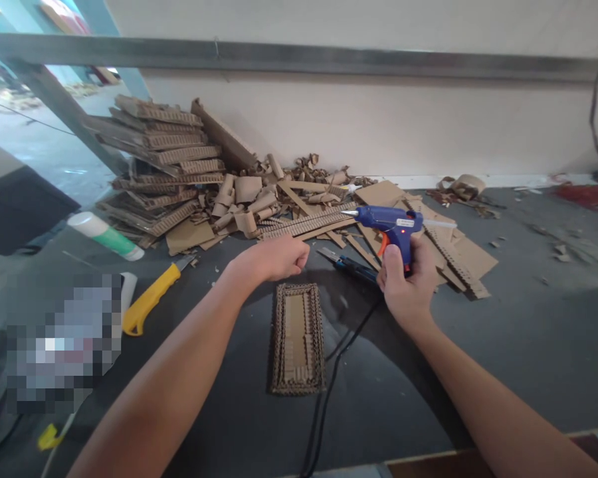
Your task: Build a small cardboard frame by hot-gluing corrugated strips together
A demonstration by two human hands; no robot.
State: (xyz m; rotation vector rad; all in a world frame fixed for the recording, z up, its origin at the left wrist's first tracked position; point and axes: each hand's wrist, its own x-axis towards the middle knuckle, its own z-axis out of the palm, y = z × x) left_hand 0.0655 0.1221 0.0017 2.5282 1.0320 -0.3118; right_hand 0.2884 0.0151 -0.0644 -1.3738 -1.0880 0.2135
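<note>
My right hand (409, 282) is wrapped round the grip of a blue glue gun (386, 222), its metal nozzle pointing left and a small red light lit on its side. A clear glue stick (441, 224) pokes out of its back end. My left hand (282, 257) is closed, fingers curled under, in front of a corrugated cardboard strip (303, 222); whatever it may hold is hidden. Below it lies a rectangular cardboard piece (298, 338) with raised corrugated walls. Between my hands rests a blue utility knife (351, 267), partly behind the right hand.
Cardboard panels (164, 159) are stacked at the back left, beside heaped scraps (249, 192). A yellow cutter (152, 299), a white-and-green tube (104, 236) and a blurred-out object (70, 345) lie on the left. The black cord (336, 372) runs toward the front edge.
</note>
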